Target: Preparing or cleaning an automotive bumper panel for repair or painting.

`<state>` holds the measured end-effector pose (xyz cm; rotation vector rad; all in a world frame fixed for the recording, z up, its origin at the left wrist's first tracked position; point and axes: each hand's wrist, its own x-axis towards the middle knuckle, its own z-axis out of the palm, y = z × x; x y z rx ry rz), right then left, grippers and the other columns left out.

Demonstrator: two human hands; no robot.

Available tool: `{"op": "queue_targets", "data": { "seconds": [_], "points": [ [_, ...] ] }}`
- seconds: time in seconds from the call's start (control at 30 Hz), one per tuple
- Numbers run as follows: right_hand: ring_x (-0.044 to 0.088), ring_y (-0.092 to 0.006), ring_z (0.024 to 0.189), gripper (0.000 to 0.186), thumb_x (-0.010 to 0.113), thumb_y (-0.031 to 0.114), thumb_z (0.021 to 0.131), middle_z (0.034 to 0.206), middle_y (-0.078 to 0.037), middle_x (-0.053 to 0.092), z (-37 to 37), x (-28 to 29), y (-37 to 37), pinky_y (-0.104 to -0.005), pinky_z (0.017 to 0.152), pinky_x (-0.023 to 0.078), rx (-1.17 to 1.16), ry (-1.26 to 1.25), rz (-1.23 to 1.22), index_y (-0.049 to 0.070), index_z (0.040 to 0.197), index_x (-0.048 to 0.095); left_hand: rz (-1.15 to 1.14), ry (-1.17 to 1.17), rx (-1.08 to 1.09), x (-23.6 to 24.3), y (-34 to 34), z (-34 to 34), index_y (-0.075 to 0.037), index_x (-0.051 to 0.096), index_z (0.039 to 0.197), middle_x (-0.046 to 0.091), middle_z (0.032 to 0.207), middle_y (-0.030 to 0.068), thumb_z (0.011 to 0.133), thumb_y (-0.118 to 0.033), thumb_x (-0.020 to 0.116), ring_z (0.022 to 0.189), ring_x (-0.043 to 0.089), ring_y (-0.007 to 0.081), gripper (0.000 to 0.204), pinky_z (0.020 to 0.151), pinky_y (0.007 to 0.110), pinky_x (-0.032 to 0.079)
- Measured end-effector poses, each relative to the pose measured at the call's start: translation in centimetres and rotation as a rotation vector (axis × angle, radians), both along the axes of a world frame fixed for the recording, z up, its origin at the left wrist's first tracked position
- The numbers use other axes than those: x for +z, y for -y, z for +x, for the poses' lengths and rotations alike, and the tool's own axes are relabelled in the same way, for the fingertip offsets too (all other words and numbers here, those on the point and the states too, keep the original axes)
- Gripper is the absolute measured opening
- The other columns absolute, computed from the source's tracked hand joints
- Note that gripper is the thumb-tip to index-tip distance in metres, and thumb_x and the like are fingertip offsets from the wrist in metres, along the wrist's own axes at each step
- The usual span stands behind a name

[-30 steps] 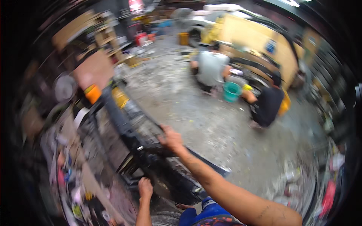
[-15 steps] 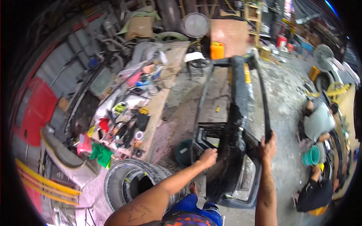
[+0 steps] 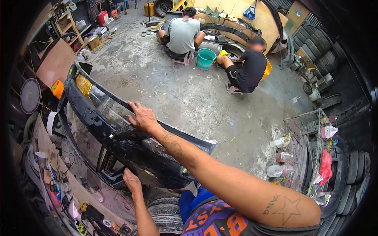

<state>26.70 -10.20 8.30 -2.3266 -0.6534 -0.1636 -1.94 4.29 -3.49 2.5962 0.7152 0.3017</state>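
Note:
A long black car bumper (image 3: pixel 139 155) lies diagonally across the left and middle of the head view, its surface scuffed and spotted, with a yellow patch at the far end. My right hand (image 3: pixel 142 117) grips its upper edge, fingers curled over the rim. My left hand (image 3: pixel 132 180) holds the inner edge of a dark opening at the bumper's lower side, its fingertips partly hidden. Below the bumper stand worn stacked tyres (image 3: pixel 161 218).
Two co-workers (image 3: pixel 183 37) (image 3: pixel 252 69) sit low beside car parts, with a green bucket (image 3: pixel 206 62) between them. A cluttered board (image 3: pixel 80 196) lies at left. A wire rack (image 3: pixel 303 129) with jugs and stacked tyres (image 3: pixel 354 181) line the right.
The view has swung back right since half a second ago, putting the bumper diagonally at left and the co-workers at top centre. Both my hands remain on the bumper.

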Motion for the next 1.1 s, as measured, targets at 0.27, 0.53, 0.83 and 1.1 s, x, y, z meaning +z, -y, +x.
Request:
{"op": "queue_targets", "data": {
  "seconds": [0.27,0.53,0.83,1.1],
  "points": [
    [0.066,-0.0373,0.106,0.062,0.064,0.034,0.093,0.129,-0.019,0.056,-0.7,0.1,0.1,-0.0504,0.084,0.055,0.006,0.020,0.029,0.012,0.148,0.044,-0.022,0.132,-0.057,0.6,0.5,-0.7,0.009,0.058,0.110,0.066,0.100,0.0338,0.104,-0.008,0.044,0.095,0.062,0.0530,0.023,0.081,0.053,0.049],
    [0.066,-0.0375,0.107,0.062,0.065,0.033,0.092,0.127,-0.019,0.057,-0.5,0.0,0.5,-0.0506,0.085,0.055,0.000,-0.012,-0.003,0.012,0.147,0.044,-0.054,0.168,-0.017,0.6,0.7,-0.4,0.007,0.060,0.110,0.067,0.099,0.0323,0.105,-0.011,0.044,0.095,0.063,0.0522,0.025,0.081,0.053,0.049],
    [0.067,-0.0381,0.103,0.062,0.066,0.033,0.092,0.122,-0.019,0.059,-0.7,0.2,0.3,-0.0499,0.083,0.056,0.014,-0.005,0.012,0.014,0.146,0.045,-0.097,0.049,0.014,0.3,0.1,-0.1,0.007,0.062,0.115,0.067,0.109,0.0324,0.104,-0.012,0.048,0.101,0.062,0.0513,0.026,0.087,0.053,0.050],
    [0.066,-0.0417,0.108,0.062,0.069,0.032,0.088,0.126,-0.021,0.064,0.9,-1.3,-0.6,-0.0507,0.088,0.055,0.009,0.105,0.112,0.012,0.144,0.050,-0.130,-0.026,0.017,2.4,-0.2,1.8,0.004,0.068,0.112,0.068,0.105,0.0316,0.100,-0.011,0.041,0.101,0.065,0.0472,0.033,0.088,0.051,0.052]
  ]
}}
